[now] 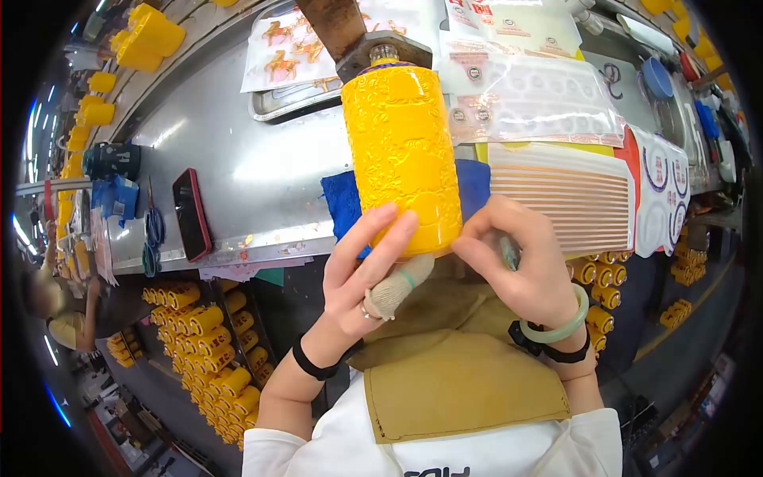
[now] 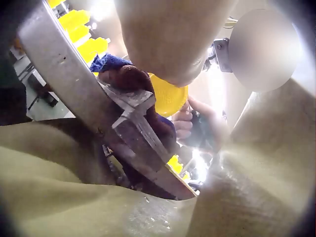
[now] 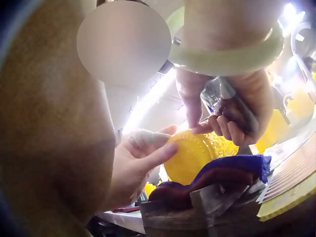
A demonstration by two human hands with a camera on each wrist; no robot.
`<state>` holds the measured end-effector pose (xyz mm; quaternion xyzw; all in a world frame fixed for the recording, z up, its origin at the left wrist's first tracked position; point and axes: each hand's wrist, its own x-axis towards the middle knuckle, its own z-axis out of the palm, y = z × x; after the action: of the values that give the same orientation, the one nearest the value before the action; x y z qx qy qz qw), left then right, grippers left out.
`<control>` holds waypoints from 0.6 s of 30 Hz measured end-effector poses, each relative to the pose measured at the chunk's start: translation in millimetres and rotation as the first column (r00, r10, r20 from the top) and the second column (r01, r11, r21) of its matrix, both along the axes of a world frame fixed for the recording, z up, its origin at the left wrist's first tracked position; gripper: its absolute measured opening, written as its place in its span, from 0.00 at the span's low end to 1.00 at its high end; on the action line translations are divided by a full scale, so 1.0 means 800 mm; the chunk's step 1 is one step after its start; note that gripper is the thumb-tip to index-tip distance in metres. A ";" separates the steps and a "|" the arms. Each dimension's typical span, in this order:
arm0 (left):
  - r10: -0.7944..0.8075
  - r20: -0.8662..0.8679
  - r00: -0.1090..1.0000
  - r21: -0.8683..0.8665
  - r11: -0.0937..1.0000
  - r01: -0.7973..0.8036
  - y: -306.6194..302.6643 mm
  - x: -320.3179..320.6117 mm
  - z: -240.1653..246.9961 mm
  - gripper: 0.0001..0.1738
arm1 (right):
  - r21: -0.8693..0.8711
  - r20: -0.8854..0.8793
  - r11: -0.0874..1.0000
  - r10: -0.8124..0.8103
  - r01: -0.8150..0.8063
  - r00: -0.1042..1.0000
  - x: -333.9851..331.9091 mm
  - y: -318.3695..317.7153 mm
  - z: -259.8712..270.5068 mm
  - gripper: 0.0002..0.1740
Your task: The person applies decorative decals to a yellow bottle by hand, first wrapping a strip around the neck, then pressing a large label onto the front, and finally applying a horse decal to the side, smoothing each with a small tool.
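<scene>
A yellow embossed bottle (image 1: 401,151) lies on a blue cloth-covered rest (image 1: 342,199), its neck against a metal bracket (image 1: 373,48). My left hand (image 1: 362,278) holds the bottle at its base end, and a knitted cover (image 1: 393,292) wraps one digit. At the base's right edge, the thumb and forefinger of my right hand (image 1: 517,254) come together at the rim. The other right fingers curl round a dark slim object with clear plastic (image 3: 237,108); its kind cannot be told. In the right wrist view, the round bottle base (image 3: 187,158) faces the camera between both hands.
A phone (image 1: 189,215) and blue-handled scissors (image 1: 153,238) lie left on the metal bench. Gold horse figures (image 1: 282,65) sit on a tray behind the bottle. Sticker sheets (image 1: 532,95) and a striped sheet (image 1: 560,195) lie right. Yellow bottles (image 1: 207,342) are stacked below.
</scene>
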<state>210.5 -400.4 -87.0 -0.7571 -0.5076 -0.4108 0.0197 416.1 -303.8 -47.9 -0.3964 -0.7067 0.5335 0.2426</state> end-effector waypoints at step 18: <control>0.026 0.060 0.998 -0.005 1.000 -0.025 0.001 -0.004 0.005 0.12 | 0.031 0.017 0.999 -0.027 0.026 1.000 -0.002 -0.001 0.000 0.06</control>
<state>207.6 -399.7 -83.2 -0.7378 -0.5186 -0.4320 0.0078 414.4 -304.9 -47.8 -0.4064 -0.7115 0.5159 0.2497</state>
